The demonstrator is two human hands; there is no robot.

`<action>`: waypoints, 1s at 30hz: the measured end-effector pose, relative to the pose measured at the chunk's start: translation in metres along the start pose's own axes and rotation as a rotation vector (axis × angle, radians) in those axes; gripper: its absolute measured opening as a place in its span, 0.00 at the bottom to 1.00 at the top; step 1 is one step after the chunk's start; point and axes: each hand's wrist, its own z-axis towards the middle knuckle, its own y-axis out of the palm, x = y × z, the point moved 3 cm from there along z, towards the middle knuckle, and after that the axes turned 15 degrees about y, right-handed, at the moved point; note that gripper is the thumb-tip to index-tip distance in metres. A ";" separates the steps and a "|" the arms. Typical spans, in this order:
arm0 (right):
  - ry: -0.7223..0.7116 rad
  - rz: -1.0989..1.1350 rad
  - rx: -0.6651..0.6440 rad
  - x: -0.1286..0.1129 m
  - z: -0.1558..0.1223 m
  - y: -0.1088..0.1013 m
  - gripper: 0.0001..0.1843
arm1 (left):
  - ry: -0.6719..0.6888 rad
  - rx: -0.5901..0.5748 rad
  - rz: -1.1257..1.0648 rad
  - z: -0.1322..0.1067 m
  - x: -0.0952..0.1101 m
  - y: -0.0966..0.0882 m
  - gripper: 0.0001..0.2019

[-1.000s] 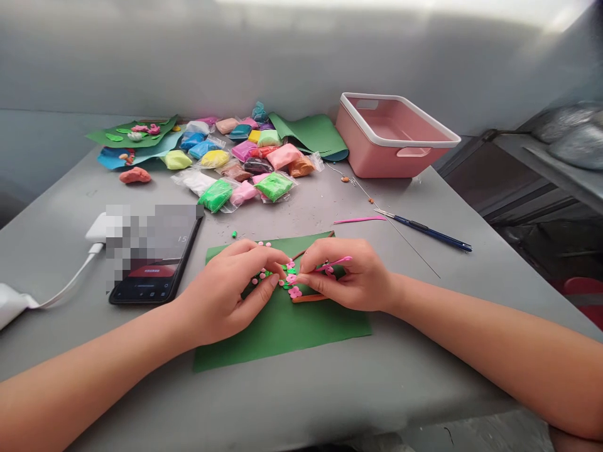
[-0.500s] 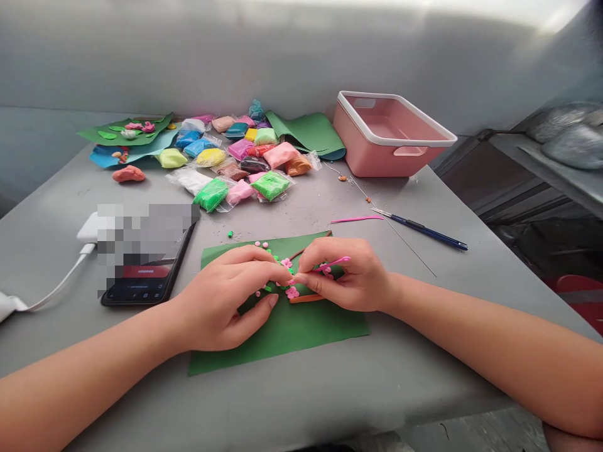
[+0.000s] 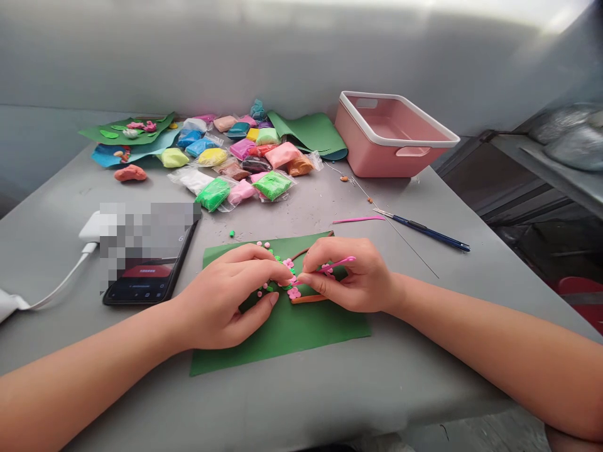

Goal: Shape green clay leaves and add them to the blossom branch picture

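Observation:
A green sheet of paper (image 3: 282, 333) lies on the table, with pink clay flowers (image 3: 294, 293), small pink clay balls, green clay bits and brown and orange clay strips on it. My right hand (image 3: 351, 276) pinches a thin pink clay modelling tool (image 3: 342, 263) between thumb and fingers. Its tip points at the flowers; my fingers hide the exact contact. On the left half of the sheet rests my left hand (image 3: 235, 295), thumb and index finger apart. That index fingertip reaches the flowers, and I see nothing held in this hand.
Several bagged clay packs (image 3: 214, 193) lie at the back, near a pink basket (image 3: 381, 154). At left is a phone (image 3: 162, 285) with a charging cable. A blue craft knife (image 3: 424, 232), a wire and another pink tool (image 3: 358, 220) lie to the right.
My right hand has drawn slightly right, opening a small gap from the left index fingertip. My left hand looks nearly unchanged.

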 end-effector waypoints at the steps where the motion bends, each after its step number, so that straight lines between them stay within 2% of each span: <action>1: -0.001 -0.001 0.002 0.000 0.000 0.000 0.06 | -0.002 0.000 0.003 0.000 0.000 0.000 0.12; 16: 0.012 -0.002 -0.008 0.000 0.000 0.000 0.05 | -0.002 0.001 0.009 0.000 0.000 -0.001 0.13; 22: 0.009 0.002 -0.012 0.001 0.000 0.001 0.06 | -0.041 0.039 -0.010 0.000 0.000 0.000 0.14; 26: -0.008 0.096 0.117 0.000 -0.002 -0.001 0.06 | -0.076 0.106 0.040 0.001 0.000 -0.008 0.12; 30: 0.162 0.280 0.244 0.005 0.000 -0.006 0.07 | -0.225 0.163 0.251 -0.005 -0.019 -0.030 0.08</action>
